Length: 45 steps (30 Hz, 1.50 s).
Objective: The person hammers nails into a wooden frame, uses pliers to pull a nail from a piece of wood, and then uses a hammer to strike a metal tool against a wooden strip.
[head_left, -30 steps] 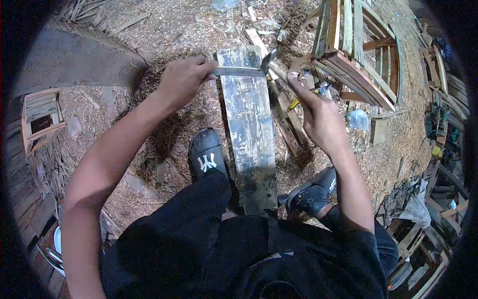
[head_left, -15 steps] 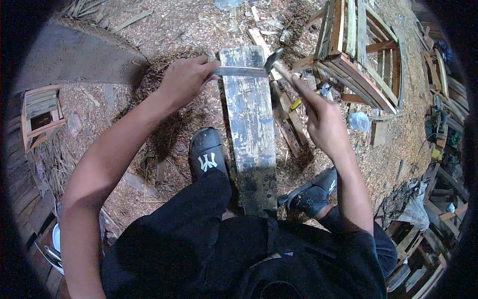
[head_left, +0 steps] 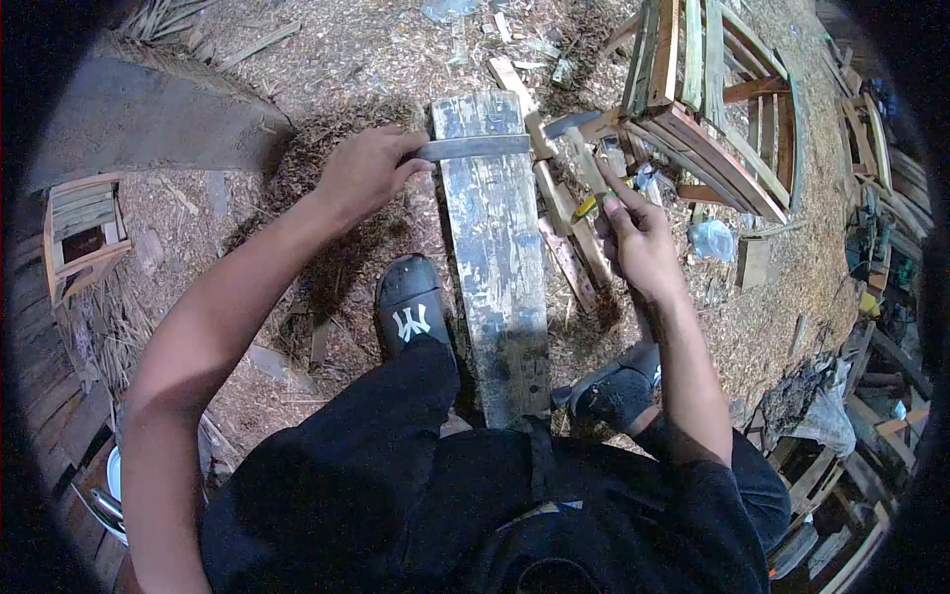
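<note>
My left hand point(head_left: 374, 170) pinches one end of a thin, flat grey strip point(head_left: 480, 148). The strip lies crosswise over the far part of a worn wooden plank point(head_left: 495, 247) with flaking pale and dark paint. I cannot make out whether the strip is wood or metal. To the right of the plank, my right hand point(head_left: 643, 238) is closed round the light wooden handle of a hammer point(head_left: 585, 158). The hammer's dark head is apart from the strip, out past its right end.
A slatted wooden frame point(head_left: 693, 99) stands at the upper right. Loose wood offcuts point(head_left: 569, 228) and a yellow tool point(head_left: 586, 207) lie right of the plank. Shavings cover the ground. Sandalled feet point(head_left: 411, 307) flank the plank; scrap wood is piled along the right edge.
The hammer has moved off the strip to the right, its head turning away from the plank. My right hand has shifted slightly down; my left hand keeps its hold on the strip.
</note>
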Motion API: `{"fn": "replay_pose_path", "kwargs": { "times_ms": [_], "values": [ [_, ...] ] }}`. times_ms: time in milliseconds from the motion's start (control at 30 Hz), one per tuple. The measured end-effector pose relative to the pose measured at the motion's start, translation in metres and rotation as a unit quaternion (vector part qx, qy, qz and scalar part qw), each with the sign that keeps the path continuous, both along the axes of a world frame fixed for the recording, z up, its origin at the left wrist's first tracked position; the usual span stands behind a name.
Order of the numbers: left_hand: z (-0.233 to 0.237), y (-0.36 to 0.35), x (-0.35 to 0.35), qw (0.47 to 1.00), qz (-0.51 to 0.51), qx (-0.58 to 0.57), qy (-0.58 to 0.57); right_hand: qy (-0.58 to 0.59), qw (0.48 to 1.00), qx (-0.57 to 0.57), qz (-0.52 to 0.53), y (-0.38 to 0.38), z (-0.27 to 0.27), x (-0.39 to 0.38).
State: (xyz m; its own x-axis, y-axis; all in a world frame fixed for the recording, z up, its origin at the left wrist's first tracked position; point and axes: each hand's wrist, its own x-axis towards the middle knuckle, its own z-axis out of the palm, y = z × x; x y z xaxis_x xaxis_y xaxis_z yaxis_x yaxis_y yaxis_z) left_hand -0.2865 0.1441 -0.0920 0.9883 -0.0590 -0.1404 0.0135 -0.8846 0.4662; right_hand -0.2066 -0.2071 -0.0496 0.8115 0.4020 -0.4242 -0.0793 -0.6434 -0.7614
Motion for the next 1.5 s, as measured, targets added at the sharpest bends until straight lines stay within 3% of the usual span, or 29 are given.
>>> {"fn": "replay_pose_path", "kwargs": {
  "times_ms": [100, 200, 233, 300, 333, 533, 600, 800, 867, 933, 1067, 1133, 1200, 1267, 1300, 1400, 1433, 1500],
  "values": [
    [-0.001, -0.007, -0.006, 0.997, 0.03, -0.072, 0.025, -0.007, 0.998, 0.011, -0.054, -0.005, -0.024, -0.007],
    [-0.017, -0.007, -0.011, 0.985, 0.072, -0.139, 0.072, -0.146, 0.978, 0.148, 0.028, -0.01, -0.07, -0.017],
    [-0.013, -0.009, -0.01, 0.985, 0.073, -0.139, 0.073, 0.191, 0.955, 0.146, -0.173, 0.02, 0.001, -0.028],
    [-0.001, -0.015, -0.007, 0.969, 0.113, -0.132, 0.177, 0.203, 0.938, 0.176, -0.219, 0.03, -0.002, -0.037],
    [-0.002, -0.017, -0.007, 0.969, 0.111, -0.133, 0.176, 0.215, 0.917, 0.208, -0.264, 0.033, -0.004, -0.039],
    [-0.009, -0.019, -0.013, 0.961, 0.113, -0.168, 0.186, 0.233, 0.901, 0.226, -0.288, 0.045, -0.009, -0.045],
    [-0.011, -0.017, -0.012, 0.964, 0.116, -0.147, 0.191, 0.269, 0.904, 0.24, -0.231, 0.043, -0.009, -0.043],
    [-0.014, -0.016, -0.014, 0.966, 0.107, -0.165, 0.168, 0.23, 0.912, 0.225, -0.253, 0.04, -0.007, -0.037],
    [-0.009, -0.017, -0.012, 0.965, 0.111, -0.156, 0.179, 0.269, 0.92, 0.215, -0.188, 0.036, -0.003, -0.034],
    [-0.005, -0.016, -0.011, 0.964, 0.114, -0.148, 0.191, 0.254, 0.929, 0.196, -0.187, 0.035, -0.004, -0.028],
    [-0.01, -0.009, -0.006, 0.971, 0.093, -0.149, 0.161, 0.177, 0.96, 0.135, -0.17, 0.023, -0.02, -0.008],
    [-0.017, -0.002, -0.005, 0.979, 0.071, -0.141, 0.131, 0.025, 0.993, 0.097, -0.063, 0.015, -0.036, 0.003],
    [-0.02, 0.0, -0.005, 0.991, 0.035, -0.125, 0.016, 0.048, 0.99, 0.11, -0.078, 0.014, -0.03, 0.009],
    [-0.017, 0.005, -0.001, 0.993, 0.026, -0.113, 0.025, 0.028, 0.998, 0.059, -0.009, 0.011, -0.019, 0.017],
    [-0.015, 0.006, 0.002, 0.996, 0.006, -0.094, 0.007, -0.071, 0.994, 0.047, 0.073, 0.01, -0.016, 0.022],
    [-0.006, 0.006, 0.005, 0.999, -0.014, -0.038, -0.026, -0.139, 0.98, 0.001, 0.139, 0.01, 0.008, 0.025],
    [-0.005, 0.005, 0.005, 0.999, -0.013, -0.002, -0.041, -0.139, 0.98, 0.0, 0.139, 0.012, 0.019, 0.026],
    [-0.004, 0.005, 0.003, 0.998, -0.021, 0.015, -0.05, -0.112, 0.971, -0.106, 0.185, 0.014, 0.036, 0.026]
  ]
}}
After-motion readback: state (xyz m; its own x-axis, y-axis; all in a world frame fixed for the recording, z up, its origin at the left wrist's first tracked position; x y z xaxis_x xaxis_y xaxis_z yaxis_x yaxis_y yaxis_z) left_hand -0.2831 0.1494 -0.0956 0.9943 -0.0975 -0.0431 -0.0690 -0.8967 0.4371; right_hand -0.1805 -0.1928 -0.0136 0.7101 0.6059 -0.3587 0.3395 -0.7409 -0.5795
